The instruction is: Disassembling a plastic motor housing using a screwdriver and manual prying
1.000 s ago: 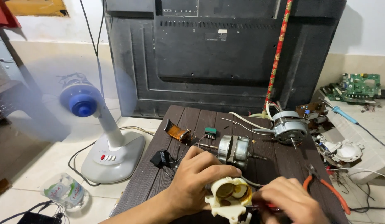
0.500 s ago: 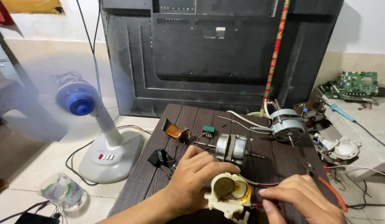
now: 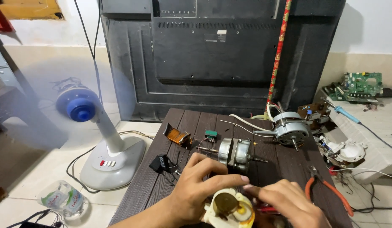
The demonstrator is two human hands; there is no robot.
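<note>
We see a white desk fan point(image 3: 103, 139) with a blue hub spinning on the floor at left. On the dark slatted counter point(image 3: 162, 177) lie two small motors point(image 3: 234, 153) point(image 3: 291, 130), with orange-handled pliers point(image 3: 329, 192) at right. Behind stands a black television back panel point(image 3: 196, 59).

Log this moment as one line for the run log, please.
left hand: grips cream plastic housing | right hand: touching housing's right side | nearby: fan motor, orange-handled pliers

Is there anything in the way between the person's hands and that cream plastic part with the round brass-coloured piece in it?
Nothing visible does. The left hand already grips the cream plastic part from its side, and the right hand touches it from the other. The grey motor lies behind them on the dark table, apart from the part.
</note>
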